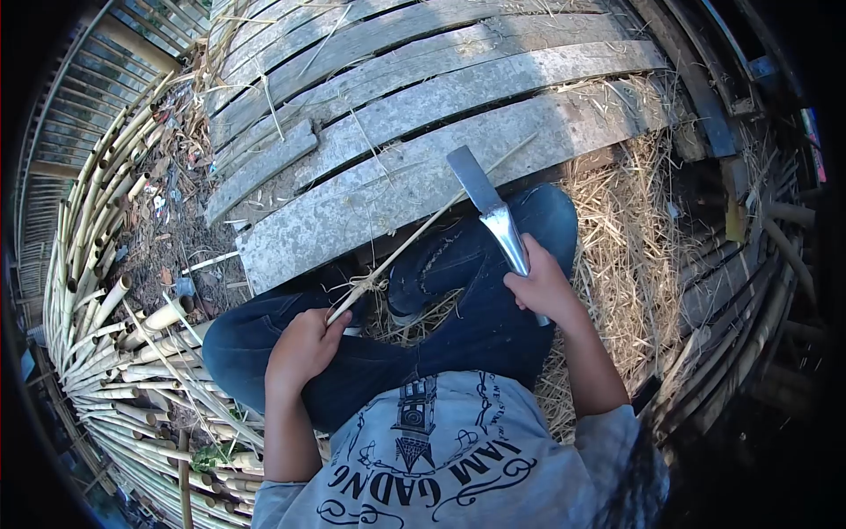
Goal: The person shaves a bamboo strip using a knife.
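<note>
Holding stick [410, 239] in left hand [301, 347], blade [474, 181] in right hand [542, 284]

From where I stood, the cleaver [477, 183] looked all metal: blade flat, dull gray; handle [506, 236] smooth, glossy w/ bright glints. Stick [407, 242] was pale, matt, bamboo-like, w/ rough frayed fibers [363, 284]. Planks [388, 189] were weathered wood, rough, matt, blotchy gray. Bamboo poles [84, 220] looked smoother, w/ slight sheen. Straw [621, 220] was dry, coarse, matt. Jeans [493, 326] were matt blue denim; T-shirt [529, 423] was matt gray cloth w/ dk print.
</note>
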`<state>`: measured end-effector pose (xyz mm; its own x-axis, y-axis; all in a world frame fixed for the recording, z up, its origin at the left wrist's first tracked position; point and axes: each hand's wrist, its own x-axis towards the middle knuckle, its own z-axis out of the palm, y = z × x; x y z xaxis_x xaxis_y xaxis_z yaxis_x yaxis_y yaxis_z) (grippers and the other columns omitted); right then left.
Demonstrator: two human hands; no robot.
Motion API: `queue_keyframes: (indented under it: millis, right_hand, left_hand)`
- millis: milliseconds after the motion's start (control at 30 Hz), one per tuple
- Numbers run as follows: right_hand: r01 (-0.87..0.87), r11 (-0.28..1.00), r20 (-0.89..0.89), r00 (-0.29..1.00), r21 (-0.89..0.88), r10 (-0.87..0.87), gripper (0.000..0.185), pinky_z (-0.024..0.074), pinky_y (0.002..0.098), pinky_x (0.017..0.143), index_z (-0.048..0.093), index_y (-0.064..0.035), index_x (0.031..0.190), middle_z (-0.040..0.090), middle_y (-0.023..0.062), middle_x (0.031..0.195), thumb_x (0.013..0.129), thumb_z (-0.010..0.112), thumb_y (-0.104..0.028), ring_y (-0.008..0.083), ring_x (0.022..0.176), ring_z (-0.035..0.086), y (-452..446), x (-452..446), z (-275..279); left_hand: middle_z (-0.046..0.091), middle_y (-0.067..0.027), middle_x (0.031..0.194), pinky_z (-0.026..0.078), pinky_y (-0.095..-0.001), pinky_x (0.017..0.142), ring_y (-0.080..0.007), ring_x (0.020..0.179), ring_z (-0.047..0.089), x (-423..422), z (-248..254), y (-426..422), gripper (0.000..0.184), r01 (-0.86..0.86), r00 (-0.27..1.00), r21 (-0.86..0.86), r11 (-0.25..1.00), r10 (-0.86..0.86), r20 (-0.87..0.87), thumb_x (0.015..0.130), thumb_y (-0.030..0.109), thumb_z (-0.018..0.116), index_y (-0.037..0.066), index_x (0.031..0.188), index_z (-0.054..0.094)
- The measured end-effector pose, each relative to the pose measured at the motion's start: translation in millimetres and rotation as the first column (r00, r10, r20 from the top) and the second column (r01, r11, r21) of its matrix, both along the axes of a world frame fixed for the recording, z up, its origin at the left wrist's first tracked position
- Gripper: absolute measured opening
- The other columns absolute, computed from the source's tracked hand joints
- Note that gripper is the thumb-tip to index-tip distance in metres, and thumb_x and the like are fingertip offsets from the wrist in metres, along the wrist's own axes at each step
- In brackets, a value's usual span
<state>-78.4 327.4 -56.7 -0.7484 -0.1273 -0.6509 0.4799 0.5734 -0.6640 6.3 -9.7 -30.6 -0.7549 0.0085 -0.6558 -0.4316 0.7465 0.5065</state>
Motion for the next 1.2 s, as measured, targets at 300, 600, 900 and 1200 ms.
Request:
queue_keyframes:
  millis: [300,600,900,1200]
  right_hand:
    - [-0.115,0.986,-0.16,0.978,0.121,0.134,0.039,0.0528,0.0486,0.077,0.046,0.0035,0.109,0.065,0.0326,0.089,0.078,0.066,-0.009,0.0498,0.086,0.065,4,2,-17]
    - [-0.158,0.985,-0.091,0.982,0.069,0.164,0.038,0.054,0.0433,0.074,0.049,0.0049,0.112,0.065,0.0295,0.088,0.079,0.064,-0.008,0.0416,0.077,0.067,5,2,-13]
    - [-0.13,0.99,-0.125,0.983,0.053,0.136,0.038,0.0515,0.0484,0.08,0.047,0.0039,0.111,0.064,0.0341,0.091,0.079,0.064,-0.009,0.0486,0.092,0.066,-5,20,-20]
    - [-0.107,0.993,0.087,0.99,-0.044,0.111,0.043,0.0554,0.0437,0.067,0.047,0.0061,0.115,0.065,0.0254,0.078,0.078,0.065,-0.009,0.0398,0.069,0.068,-22,16,15]
  left_hand:
    - [0.058,-0.0279,0.068,0.045,-0.0485,0.063,-0.0469,0.071,0.059,0,-2,-2,0.039,0.011,1.0,0.0,1.0,-0.011,0.003,0.098,0.029,0.058,-0.005,0.079,0.062]
    - [0.057,-0.0272,0.067,0.045,-0.0472,0.063,-0.0458,0.068,0.059,-1,0,1,0.041,-0.018,0.999,-0.004,1.0,0.018,0.035,0.098,0.031,0.058,-0.005,0.077,0.063]
    - [0.058,-0.0272,0.067,0.045,-0.0489,0.064,-0.0462,0.07,0.059,2,-5,-2,0.042,0.01,1.0,0.001,1.0,-0.01,-0.011,0.098,0.032,0.057,-0.005,0.077,0.063]
    - [0.06,-0.0267,0.069,0.047,-0.0487,0.066,-0.0456,0.073,0.061,1,-2,-1,0.04,0.007,1.0,-0.029,1.0,-0.007,0.01,0.097,0.032,0.058,-0.003,0.08,0.066]
